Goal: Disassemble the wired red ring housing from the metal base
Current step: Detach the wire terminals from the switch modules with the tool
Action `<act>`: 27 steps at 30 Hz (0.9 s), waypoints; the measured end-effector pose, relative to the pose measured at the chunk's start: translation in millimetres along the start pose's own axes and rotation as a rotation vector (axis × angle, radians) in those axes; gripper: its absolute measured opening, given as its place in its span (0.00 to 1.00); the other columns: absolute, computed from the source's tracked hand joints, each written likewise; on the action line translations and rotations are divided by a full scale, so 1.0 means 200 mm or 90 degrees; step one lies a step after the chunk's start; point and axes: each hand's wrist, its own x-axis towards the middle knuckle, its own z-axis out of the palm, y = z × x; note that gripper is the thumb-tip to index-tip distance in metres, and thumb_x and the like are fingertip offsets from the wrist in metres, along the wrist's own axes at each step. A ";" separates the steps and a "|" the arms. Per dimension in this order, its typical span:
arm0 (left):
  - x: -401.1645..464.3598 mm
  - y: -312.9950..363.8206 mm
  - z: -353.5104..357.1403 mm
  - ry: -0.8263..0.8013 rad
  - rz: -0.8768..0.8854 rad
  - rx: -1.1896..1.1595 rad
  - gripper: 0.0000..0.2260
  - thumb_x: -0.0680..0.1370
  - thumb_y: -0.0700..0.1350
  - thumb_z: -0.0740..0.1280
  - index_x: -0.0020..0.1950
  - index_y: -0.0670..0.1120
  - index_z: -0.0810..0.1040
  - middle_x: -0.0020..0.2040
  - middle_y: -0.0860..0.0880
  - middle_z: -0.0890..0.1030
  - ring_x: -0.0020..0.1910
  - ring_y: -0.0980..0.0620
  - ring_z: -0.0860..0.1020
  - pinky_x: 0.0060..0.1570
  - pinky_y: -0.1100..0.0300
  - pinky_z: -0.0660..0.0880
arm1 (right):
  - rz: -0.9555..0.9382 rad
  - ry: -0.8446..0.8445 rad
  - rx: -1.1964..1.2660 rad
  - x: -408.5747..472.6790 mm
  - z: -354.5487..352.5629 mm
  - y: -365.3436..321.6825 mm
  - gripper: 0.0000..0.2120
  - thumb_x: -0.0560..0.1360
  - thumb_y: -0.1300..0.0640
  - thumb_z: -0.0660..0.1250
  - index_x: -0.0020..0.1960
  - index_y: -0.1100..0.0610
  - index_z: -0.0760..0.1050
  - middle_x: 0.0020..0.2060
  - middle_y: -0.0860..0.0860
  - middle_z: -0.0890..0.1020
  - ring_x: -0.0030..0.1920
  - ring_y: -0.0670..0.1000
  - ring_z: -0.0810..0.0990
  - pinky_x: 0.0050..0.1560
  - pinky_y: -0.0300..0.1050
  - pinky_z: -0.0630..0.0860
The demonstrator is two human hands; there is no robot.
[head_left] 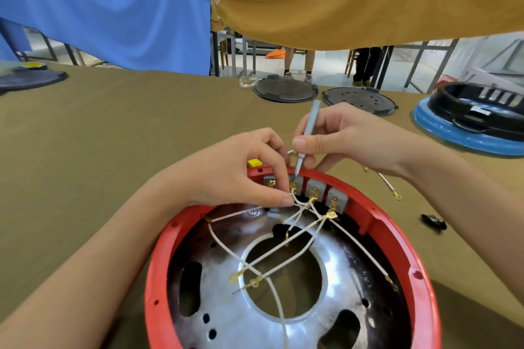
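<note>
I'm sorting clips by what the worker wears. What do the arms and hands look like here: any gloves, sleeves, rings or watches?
Both the left hand and the right hand are bare, without gloves. No ring, watch or wristband shows. Both forearms are uncovered right to the frame's edges, so no sleeve is visible.

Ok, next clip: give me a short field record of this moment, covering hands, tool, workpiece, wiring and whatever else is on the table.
left hand: pinches a white wire at the terminal blocks
right hand: grips a grey screwdriver, tip down on a terminal block
workpiece: red ring around a metal base
wiring: several white wires with brass lugs, some ends loose over the centre hole
table: brown cloth; two dark round lids and a black and blue unit at the far edge
</note>
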 end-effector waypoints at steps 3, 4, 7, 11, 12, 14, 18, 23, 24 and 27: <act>0.00 0.00 0.00 -0.003 0.002 0.001 0.03 0.70 0.50 0.78 0.39 0.56 0.85 0.53 0.58 0.73 0.54 0.58 0.76 0.55 0.71 0.67 | 0.059 -0.025 0.078 0.02 0.00 0.05 0.05 0.72 0.48 0.73 0.43 0.50 0.83 0.39 0.46 0.84 0.40 0.44 0.82 0.41 0.38 0.80; 0.00 0.00 0.00 -0.004 0.004 0.002 0.03 0.70 0.50 0.78 0.39 0.56 0.85 0.52 0.58 0.73 0.54 0.58 0.76 0.54 0.72 0.67 | 0.071 -0.033 0.096 0.03 0.00 0.05 0.06 0.72 0.48 0.73 0.43 0.50 0.83 0.40 0.46 0.83 0.40 0.44 0.81 0.42 0.38 0.80; 0.00 0.00 0.00 -0.005 0.009 0.002 0.03 0.70 0.50 0.78 0.39 0.56 0.85 0.52 0.58 0.73 0.55 0.57 0.76 0.55 0.72 0.66 | 0.104 -0.067 0.151 0.04 0.00 0.07 0.06 0.71 0.48 0.73 0.43 0.49 0.83 0.37 0.46 0.83 0.38 0.43 0.81 0.41 0.39 0.80; 0.00 0.00 0.00 -0.012 0.007 0.001 0.03 0.70 0.51 0.77 0.40 0.56 0.85 0.53 0.60 0.73 0.56 0.58 0.75 0.56 0.70 0.67 | 0.114 -0.074 0.184 0.03 0.00 0.09 0.05 0.73 0.51 0.72 0.42 0.51 0.82 0.35 0.48 0.82 0.38 0.45 0.81 0.44 0.43 0.80; 0.00 0.00 0.00 -0.011 0.008 0.003 0.03 0.70 0.51 0.77 0.40 0.56 0.85 0.53 0.60 0.73 0.56 0.58 0.75 0.56 0.70 0.67 | 0.107 -0.065 0.164 0.03 -0.01 0.07 0.04 0.73 0.51 0.71 0.42 0.51 0.83 0.36 0.49 0.83 0.39 0.45 0.81 0.44 0.44 0.80; 0.00 0.00 0.00 -0.005 0.011 0.000 0.03 0.70 0.51 0.77 0.40 0.56 0.85 0.53 0.59 0.73 0.56 0.57 0.76 0.57 0.68 0.68 | 0.065 -0.038 0.078 0.01 -0.01 0.03 0.05 0.72 0.49 0.72 0.43 0.50 0.83 0.39 0.49 0.85 0.41 0.46 0.83 0.43 0.43 0.82; 0.00 0.00 0.00 -0.001 0.017 -0.013 0.03 0.71 0.50 0.78 0.40 0.56 0.85 0.53 0.58 0.74 0.58 0.56 0.76 0.63 0.57 0.70 | -0.013 -0.002 -0.047 -0.01 0.00 -0.06 0.06 0.73 0.49 0.72 0.44 0.51 0.82 0.38 0.51 0.86 0.42 0.48 0.86 0.42 0.43 0.83; 0.00 0.01 0.00 -0.001 0.016 -0.035 0.02 0.70 0.50 0.77 0.39 0.55 0.86 0.55 0.56 0.75 0.58 0.54 0.76 0.64 0.49 0.71 | -0.009 -0.012 -0.109 -0.01 0.03 -0.06 0.11 0.73 0.48 0.71 0.47 0.55 0.81 0.39 0.53 0.86 0.42 0.48 0.86 0.41 0.39 0.81; 0.00 0.01 0.00 0.000 0.013 -0.038 0.02 0.70 0.50 0.78 0.39 0.55 0.86 0.55 0.55 0.75 0.58 0.55 0.76 0.64 0.49 0.71 | 0.002 -0.016 -0.104 -0.01 0.03 -0.06 0.10 0.72 0.48 0.71 0.46 0.54 0.82 0.39 0.54 0.86 0.42 0.48 0.86 0.41 0.39 0.81; 0.00 0.01 0.00 0.001 0.010 -0.040 0.02 0.70 0.49 0.78 0.39 0.54 0.86 0.55 0.55 0.75 0.58 0.55 0.76 0.64 0.52 0.70 | 0.004 -0.003 -0.076 -0.01 0.02 -0.06 0.07 0.73 0.48 0.70 0.44 0.51 0.82 0.38 0.53 0.85 0.42 0.48 0.85 0.42 0.42 0.83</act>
